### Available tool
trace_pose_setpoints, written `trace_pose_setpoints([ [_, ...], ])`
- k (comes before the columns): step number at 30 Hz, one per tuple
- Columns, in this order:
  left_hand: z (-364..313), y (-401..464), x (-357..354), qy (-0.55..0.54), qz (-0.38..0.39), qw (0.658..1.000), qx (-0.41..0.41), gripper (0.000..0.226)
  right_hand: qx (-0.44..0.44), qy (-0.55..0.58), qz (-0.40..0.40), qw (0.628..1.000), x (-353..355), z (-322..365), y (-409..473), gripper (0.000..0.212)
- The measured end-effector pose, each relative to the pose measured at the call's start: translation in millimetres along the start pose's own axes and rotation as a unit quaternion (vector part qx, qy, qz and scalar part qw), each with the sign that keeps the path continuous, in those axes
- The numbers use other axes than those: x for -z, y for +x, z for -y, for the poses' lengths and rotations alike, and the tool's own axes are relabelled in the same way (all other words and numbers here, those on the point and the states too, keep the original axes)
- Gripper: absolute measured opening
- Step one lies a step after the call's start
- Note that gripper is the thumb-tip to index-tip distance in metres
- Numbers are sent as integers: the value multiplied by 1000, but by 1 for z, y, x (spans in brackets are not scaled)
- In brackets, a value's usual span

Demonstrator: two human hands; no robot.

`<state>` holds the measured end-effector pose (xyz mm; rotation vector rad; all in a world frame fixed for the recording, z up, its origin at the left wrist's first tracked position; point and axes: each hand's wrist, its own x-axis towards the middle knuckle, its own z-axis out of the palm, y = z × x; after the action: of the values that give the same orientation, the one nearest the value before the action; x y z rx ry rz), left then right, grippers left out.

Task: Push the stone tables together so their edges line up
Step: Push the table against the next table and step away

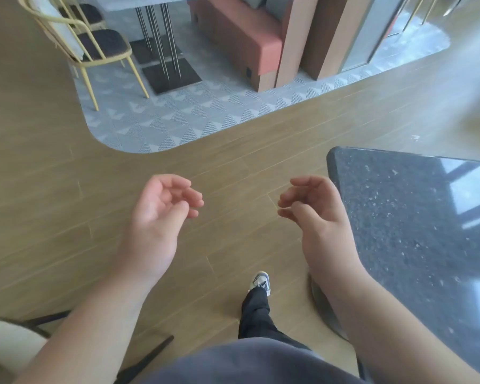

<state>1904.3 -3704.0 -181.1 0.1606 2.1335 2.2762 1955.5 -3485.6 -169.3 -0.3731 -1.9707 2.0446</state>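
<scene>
A dark speckled stone table (416, 217) fills the right side of the head view, its rounded corner at the upper left and its glossy top reflecting windows. My right hand (313, 212) hovers just left of the table's left edge, fingers loosely curled, holding nothing and not touching the stone. My left hand (158, 217) hangs over the wooden floor further left, palm turned inward, fingers also loosely curled and empty. A second pale stone tabletop (128, 2) shows only as a sliver at the top edge, on thin metal legs.
A yellow metal chair (94, 48) stands at the upper left on grey patterned tiles. A red bench seat (244, 42) sits behind the far table. A pale chair (0, 345) with black legs is at the lower left. My shoe (261, 282) is on the wooden floor.
</scene>
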Motion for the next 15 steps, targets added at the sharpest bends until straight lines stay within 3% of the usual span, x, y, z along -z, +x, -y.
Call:
trace_pose_setpoints([
  [15, 0, 274, -155, -4, 76, 996, -45, 29, 72, -14, -30, 997, 69, 31, 280, 38],
])
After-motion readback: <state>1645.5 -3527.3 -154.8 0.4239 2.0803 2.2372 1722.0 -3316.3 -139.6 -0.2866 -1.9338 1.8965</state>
